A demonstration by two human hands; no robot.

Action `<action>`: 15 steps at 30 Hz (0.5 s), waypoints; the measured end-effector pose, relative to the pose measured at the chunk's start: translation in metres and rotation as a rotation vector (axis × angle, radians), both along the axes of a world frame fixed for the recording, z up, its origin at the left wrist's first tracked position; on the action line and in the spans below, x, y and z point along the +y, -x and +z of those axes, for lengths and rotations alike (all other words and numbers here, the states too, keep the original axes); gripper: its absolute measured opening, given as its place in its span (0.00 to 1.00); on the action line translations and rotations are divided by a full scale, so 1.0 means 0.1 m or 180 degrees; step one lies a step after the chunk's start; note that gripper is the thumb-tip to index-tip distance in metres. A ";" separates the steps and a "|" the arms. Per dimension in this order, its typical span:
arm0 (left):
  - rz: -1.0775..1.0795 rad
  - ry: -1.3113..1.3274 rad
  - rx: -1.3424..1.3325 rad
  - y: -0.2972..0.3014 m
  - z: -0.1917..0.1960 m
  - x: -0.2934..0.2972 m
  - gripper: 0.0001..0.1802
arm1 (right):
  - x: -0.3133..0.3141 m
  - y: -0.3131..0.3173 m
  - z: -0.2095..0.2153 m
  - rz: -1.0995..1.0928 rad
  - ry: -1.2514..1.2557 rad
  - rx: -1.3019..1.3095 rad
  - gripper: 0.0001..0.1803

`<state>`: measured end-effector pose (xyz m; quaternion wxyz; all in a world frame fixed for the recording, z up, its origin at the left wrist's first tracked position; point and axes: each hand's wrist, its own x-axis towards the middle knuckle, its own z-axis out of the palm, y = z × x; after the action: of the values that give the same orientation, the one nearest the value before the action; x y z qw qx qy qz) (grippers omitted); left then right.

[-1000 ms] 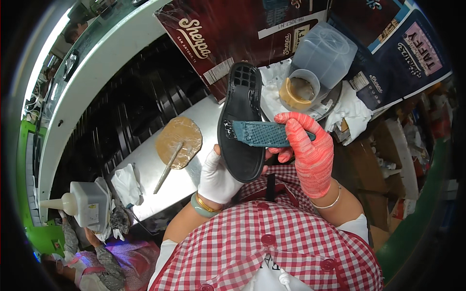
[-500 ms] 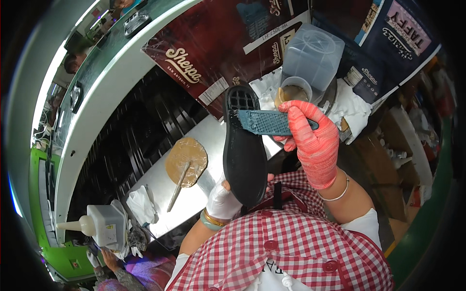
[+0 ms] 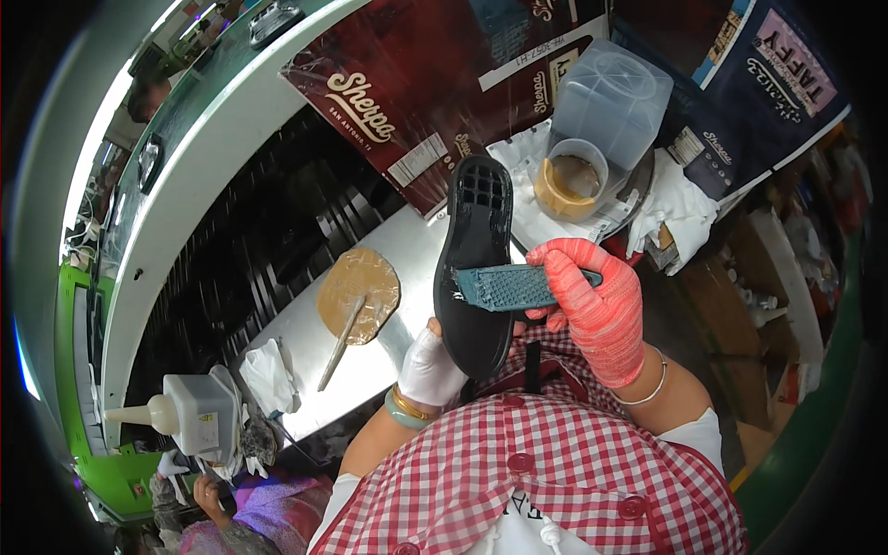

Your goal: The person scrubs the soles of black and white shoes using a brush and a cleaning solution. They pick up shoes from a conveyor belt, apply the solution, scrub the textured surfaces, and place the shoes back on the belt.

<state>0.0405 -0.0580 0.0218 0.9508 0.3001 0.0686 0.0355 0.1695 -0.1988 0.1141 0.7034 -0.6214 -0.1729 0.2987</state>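
Note:
A black shoe sole [image 3: 472, 250] stands lengthwise in front of me, its gridded heel end pointing away. My left hand [image 3: 431, 370], in a white glove with bare fingertips, grips the sole by its near end. A flat teal brush [image 3: 511, 288] with a textured handle is pinched in my right hand [image 3: 599, 310], which wears a coral-pink knit glove. The brush's left end rests on the sole's face toward the near half. The sole looks wet and shiny along the middle and edge.
Beyond my right hand, a clear cup [image 3: 579, 172] with a tan rim piece stands by a translucent plastic jug [image 3: 610, 92] and crumpled white paper [image 3: 673, 215]. Left lie a brown disc [image 3: 379, 277] with a rod [image 3: 340, 347] and a nozzle bottle [image 3: 199, 418]. Another person [image 3: 268, 513] is lower left.
The brush has slid from near the heel grid down to the sole's near half, leaving a shiny wet stretch. My right hand has come nearer; the sole has shifted slightly right and away.

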 end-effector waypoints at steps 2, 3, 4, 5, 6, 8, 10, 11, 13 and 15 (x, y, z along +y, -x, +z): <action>0.0208 -0.0036 0.0120 0.00 0.02 -0.04 0.45 | 0.00 0.02 -0.05 0.0068 -0.0018 0.0046 0.11; 0.0291 -0.0028 0.0137 -0.01 0.02 -0.04 0.45 | 0.00 0.04 -0.03 0.0106 0.0040 0.0049 0.11; 0.0375 -0.0020 0.0154 -0.01 0.01 -0.05 0.45 | 0.00 0.06 -0.02 0.0145 0.0097 0.0053 0.11; 0.0427 0.0040 0.0155 0.01 0.00 -0.05 0.43 | 0.00 0.08 -0.01 0.0182 0.0149 0.0079 0.11; 0.0484 0.0072 0.0165 0.01 0.00 -0.05 0.42 | 0.00 0.09 0.01 0.0221 0.0197 0.0098 0.11; 0.0601 0.0138 0.0187 0.01 0.01 -0.06 0.41 | 0.00 0.14 0.00 0.0317 0.0211 0.0123 0.10; 0.0512 0.0416 0.0052 0.01 0.00 -0.04 0.39 | 0.00 0.18 0.00 0.0416 0.0143 0.0123 0.10; 0.0509 0.0480 0.0037 0.02 -0.01 -0.03 0.39 | 0.00 0.18 -0.02 0.0515 0.0157 0.0023 0.10; 0.0534 0.0534 0.0116 0.04 -0.02 -0.02 0.38 | -0.01 0.17 -0.06 0.0716 0.0178 -0.0174 0.10; 0.0611 0.0531 0.0306 0.06 0.00 -0.01 0.37 | 0.01 0.15 -0.04 0.1030 0.0340 -0.0398 0.10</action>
<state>0.0343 -0.0589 0.0222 0.9603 0.2134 0.1451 0.1061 0.1546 -0.1974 0.1100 0.6001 -0.6392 -0.2978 0.3775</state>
